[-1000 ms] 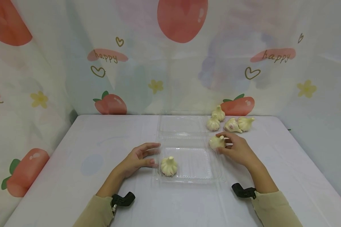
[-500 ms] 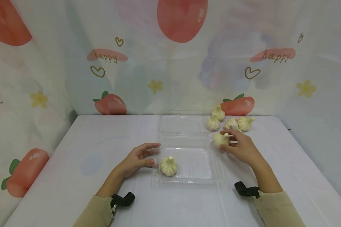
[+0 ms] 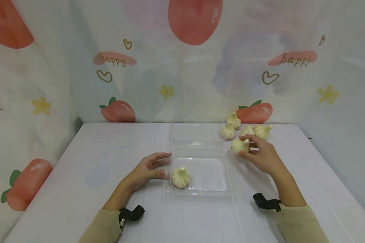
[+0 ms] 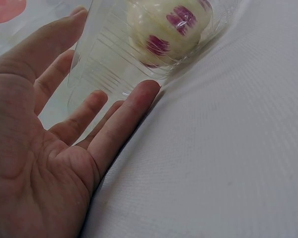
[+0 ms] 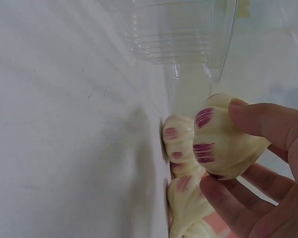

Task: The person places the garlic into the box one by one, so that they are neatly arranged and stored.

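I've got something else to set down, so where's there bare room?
The table is bare left of the left hand and lid, in front of the box, and right of the right hand. The box has room right of its garlic. Crowded: back right, where four bulbs bunch beside the lid.

Toward the tabletop's [image 3: 64, 202] far right corner, one garlic bulb [image 3: 247, 130] is partly hidden by right hand [image 3: 263, 157] and held bulb [image 3: 239, 146]. Near table edge and both sleeves [image 3: 101, 226] cut off. Left wrist view crops left hand [image 4: 44, 153] and boxed bulb [image 4: 169, 29]; fingertip contact with clear clamshell [image 3: 200, 194] unclear.
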Available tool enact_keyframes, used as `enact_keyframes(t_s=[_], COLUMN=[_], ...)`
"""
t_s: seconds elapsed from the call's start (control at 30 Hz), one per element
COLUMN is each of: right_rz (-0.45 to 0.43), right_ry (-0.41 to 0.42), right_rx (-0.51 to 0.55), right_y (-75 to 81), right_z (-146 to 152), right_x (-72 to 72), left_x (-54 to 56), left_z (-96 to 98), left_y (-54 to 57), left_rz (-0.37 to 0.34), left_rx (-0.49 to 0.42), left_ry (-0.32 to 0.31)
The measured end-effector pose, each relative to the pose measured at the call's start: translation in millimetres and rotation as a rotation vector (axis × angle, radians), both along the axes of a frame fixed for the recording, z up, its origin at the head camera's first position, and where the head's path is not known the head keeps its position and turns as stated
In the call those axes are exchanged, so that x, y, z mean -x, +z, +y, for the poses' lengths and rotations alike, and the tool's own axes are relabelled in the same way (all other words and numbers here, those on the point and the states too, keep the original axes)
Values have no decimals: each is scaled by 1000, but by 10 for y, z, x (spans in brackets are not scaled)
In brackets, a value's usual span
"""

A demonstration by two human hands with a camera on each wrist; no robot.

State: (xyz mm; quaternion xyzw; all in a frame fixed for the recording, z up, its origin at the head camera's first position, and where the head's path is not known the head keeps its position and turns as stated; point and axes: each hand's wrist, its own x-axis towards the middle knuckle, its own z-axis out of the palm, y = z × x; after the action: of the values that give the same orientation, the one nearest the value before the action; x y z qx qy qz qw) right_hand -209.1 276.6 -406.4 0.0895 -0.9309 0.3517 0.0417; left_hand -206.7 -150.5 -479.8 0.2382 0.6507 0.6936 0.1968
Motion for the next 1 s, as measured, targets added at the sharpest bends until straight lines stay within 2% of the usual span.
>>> enact_keyframes(t_s=[0.5,0.83,1.0], right_rz=[145,191,205], right_ry=[12,33,62], right_rx=[44,31,63], right_y=[121,218,273], right_z=[-71,-186,-259], right_x=[-63,-113,-152], left_x=[3,-1,-5], left_z=[-3,-1,-3], left_y=[-18,-14,-10], left_rz=[4,7,15], left_rx=[-3,-7,-6], left_ry=[-3,-3,0])
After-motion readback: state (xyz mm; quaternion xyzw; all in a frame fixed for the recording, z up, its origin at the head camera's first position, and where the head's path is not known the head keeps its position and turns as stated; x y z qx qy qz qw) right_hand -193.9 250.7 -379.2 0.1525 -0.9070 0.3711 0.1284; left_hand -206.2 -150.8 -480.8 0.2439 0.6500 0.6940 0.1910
